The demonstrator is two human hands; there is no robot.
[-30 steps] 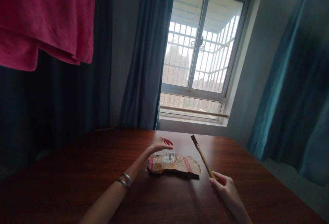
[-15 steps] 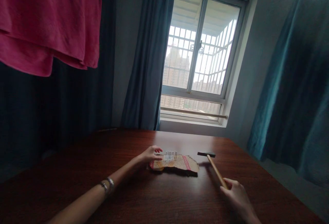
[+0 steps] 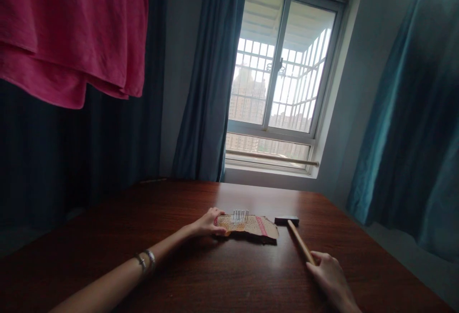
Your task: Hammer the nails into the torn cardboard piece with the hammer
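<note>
My left hand (image 3: pixel 209 223) grips the left end of a flat piece of cardboard (image 3: pixel 253 227), its thumb on the near edge and its fingers at the far edge. Printed dots and a red stripe cover the cardboard. Several nails (image 3: pixel 240 216) stand upright in a cluster on its left half. To the right, my right hand (image 3: pixel 330 273) is closed around the lower end of a hammer's wooden handle. The dark head of the hammer (image 3: pixel 287 220) is just right of the cardboard, low over the table or touching it; I cannot tell which.
Everything lies on a brown wooden table (image 3: pixel 229 279). Behind it are a barred window (image 3: pixel 283 73) and blue curtains (image 3: pixel 201 112). A pink cloth (image 3: pixel 71 35) hangs at the upper left. Two bracelets (image 3: pixel 145 259) circle my left wrist.
My left hand has closed from loose, spread fingers onto the cardboard's left end. The hammer head has dropped slightly, while my right hand keeps its hold.
</note>
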